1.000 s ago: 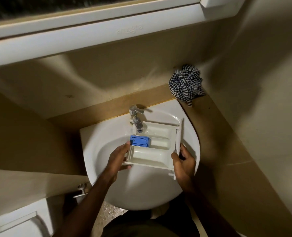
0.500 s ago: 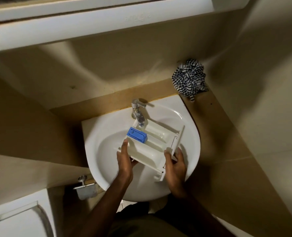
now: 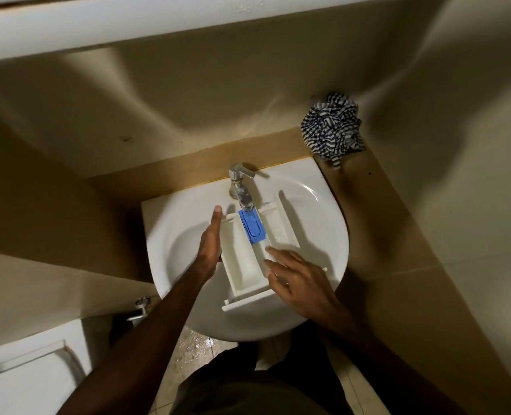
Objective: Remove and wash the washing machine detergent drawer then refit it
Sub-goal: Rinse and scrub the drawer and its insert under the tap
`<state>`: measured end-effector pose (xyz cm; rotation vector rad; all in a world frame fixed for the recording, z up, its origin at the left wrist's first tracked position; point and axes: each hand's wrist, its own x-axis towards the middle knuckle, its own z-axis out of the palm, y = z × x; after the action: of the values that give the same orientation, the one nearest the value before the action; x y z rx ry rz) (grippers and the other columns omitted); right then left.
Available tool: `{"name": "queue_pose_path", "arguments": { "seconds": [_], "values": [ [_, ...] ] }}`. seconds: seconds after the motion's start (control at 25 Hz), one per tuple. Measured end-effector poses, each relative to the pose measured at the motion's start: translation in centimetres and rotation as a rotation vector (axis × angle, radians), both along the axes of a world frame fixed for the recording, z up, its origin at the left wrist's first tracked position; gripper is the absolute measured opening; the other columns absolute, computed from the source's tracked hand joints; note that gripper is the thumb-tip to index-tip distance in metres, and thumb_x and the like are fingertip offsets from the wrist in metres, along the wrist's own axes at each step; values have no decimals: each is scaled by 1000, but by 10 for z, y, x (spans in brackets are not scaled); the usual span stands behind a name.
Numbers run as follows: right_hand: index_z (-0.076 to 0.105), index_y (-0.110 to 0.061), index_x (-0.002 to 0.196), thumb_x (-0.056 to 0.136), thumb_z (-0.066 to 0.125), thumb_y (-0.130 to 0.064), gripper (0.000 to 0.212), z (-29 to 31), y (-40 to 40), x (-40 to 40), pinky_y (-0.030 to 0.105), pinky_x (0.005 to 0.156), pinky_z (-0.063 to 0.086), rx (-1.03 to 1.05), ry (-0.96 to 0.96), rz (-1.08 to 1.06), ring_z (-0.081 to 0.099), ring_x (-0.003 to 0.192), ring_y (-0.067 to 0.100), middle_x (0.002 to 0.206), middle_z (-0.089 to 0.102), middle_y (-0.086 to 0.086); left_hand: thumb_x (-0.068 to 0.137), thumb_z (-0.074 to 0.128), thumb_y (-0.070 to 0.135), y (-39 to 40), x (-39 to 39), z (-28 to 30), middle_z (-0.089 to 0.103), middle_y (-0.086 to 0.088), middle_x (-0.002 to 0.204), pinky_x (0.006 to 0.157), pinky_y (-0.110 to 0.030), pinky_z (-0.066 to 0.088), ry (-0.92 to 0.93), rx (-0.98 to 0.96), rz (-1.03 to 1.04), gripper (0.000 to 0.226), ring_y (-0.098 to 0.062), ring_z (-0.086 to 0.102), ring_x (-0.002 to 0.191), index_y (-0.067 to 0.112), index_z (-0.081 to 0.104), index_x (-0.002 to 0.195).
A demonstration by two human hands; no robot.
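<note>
Grip flat: left hand (image 3: 211, 244) braces detergent drawer (image 3: 248, 262); right hand (image 3: 297, 283) spread, apparently resting on it; long axis toward tap (image 3: 240, 187).

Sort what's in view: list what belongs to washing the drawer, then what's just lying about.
In use: drawer, its blue insert, tap, sink, left hand, right hand.

Lying about: striped cloth on the ledge, toilet at lower left.
</note>
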<state>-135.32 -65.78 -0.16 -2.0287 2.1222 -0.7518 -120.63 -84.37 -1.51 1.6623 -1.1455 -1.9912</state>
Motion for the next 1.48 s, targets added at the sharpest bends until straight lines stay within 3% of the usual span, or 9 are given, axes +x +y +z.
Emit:
{"name": "queue_pose_path", "arguments": {
  "seconds": [0.28,0.44,0.52,0.84,0.92,1.04,1.16,1.36,1.48],
  "values": [
    [65,-14,137,86,65,-29,53,7,-9,26,38,75,64,208,111,-115,58,125,22,146,61,-1,93,48,78,-15,3,-5,82,1,94,73,-33,51,-45,24,-73,56,-23,74,95,31,74,112],
    [39,-11,160,103,54,-42,66,15,-42,13,49,126,26,310,142,-29,23,159,28,170,30,4,85,49,86,-15,6,-6,81,-1,104,81,-36,55,-31,18,-118,70,-24,75,102,31,73,122],
    [29,-14,164,109,42,-46,65,13,-57,12,52,129,13,398,150,1,7,162,24,174,16,1,85,48,87,-18,7,-5,82,0,104,80,-36,55,-25,16,-131,70,-24,76,102,32,72,121],
    [37,-14,161,109,42,-36,57,15,-57,21,51,121,33,408,176,-35,19,160,27,172,27,1,84,49,88,-23,13,4,81,-3,104,82,-39,59,-81,-10,-164,71,-25,75,99,30,74,118],
    [24,-15,165,111,35,-41,62,14,-62,29,48,124,28,496,168,-71,10,162,25,175,14,-1,86,56,82,-18,18,9,79,-4,103,79,-39,61,-260,-217,-105,64,-23,74,93,23,72,106],
    [35,-14,162,110,39,-38,57,14,-50,33,48,119,35,467,128,-77,19,160,28,172,24,-2,95,68,56,10,38,6,69,-1,123,89,-38,54,-571,-896,-51,46,-23,65,110,18,64,122],
    [50,-6,152,106,50,-26,50,18,-57,24,50,116,41,361,103,-75,34,154,35,164,43,5,102,61,33,25,49,1,64,-2,142,105,-45,49,-491,-1404,-486,35,-28,56,131,21,67,134],
    [10,-4,166,111,29,-33,64,13,-77,18,40,129,6,487,263,-37,5,162,26,175,7,11,107,56,29,12,47,-6,39,0,166,122,-58,30,-583,-1481,-894,50,-31,33,156,26,48,156],
    [26,-6,164,110,35,-34,61,6,-57,14,45,128,19,447,323,0,9,162,29,174,18,8,105,58,26,13,48,-16,36,2,168,123,-57,30,-601,-1484,-859,54,-30,33,156,27,45,158]
  ]
}}
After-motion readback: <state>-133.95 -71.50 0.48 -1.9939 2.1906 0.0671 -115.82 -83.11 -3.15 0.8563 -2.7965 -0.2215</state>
